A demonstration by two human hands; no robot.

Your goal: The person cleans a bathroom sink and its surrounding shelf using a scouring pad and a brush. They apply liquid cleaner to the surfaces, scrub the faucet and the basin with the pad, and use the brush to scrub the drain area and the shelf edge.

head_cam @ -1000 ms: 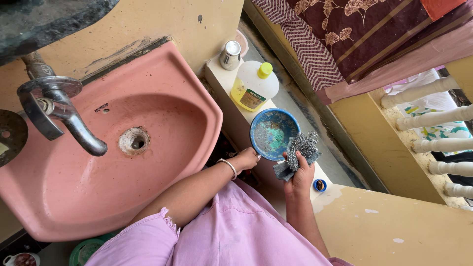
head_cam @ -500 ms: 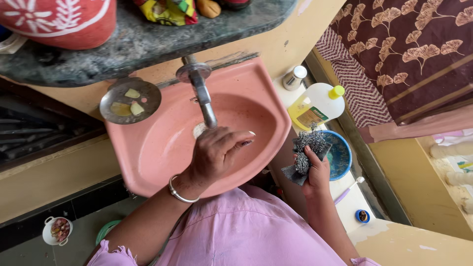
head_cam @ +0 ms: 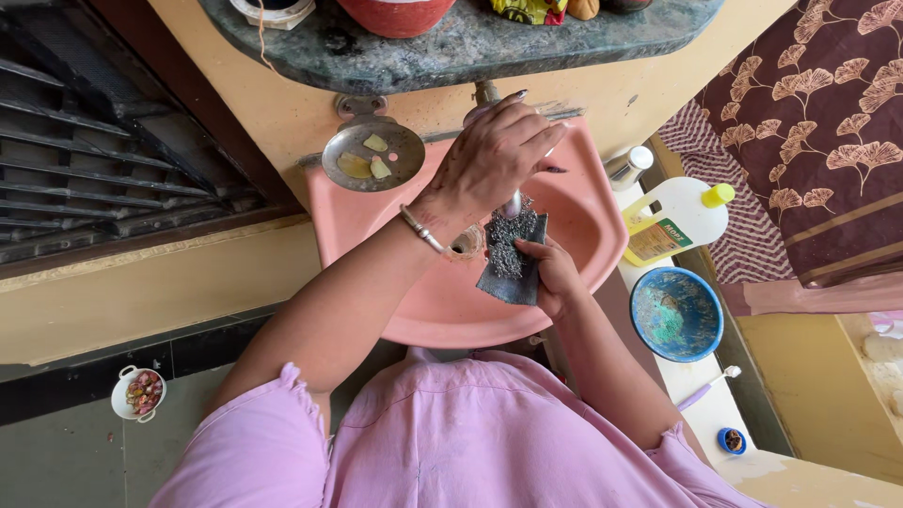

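Soft even daylight, no harsh glare, faint sheen on the pink washbasin (head_cam: 574, 202) rim, dim shadow over the dark grille (head_cam: 103, 141) at left, sharp focus mid-frame, wide-angle bending of straight lines toward the edges, slight softness in the corners

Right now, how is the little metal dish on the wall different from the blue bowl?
The metal dish is grey and shiny and holds small yellowish soap scraps; the blue bowl is blue and has greenish smears inside. The metal dish sits fixed to the wall left of the tap, above the pink sink; the blue bowl rests on the pale ledge right of the sink. The bowl looks deeper. Both are round and open on top.
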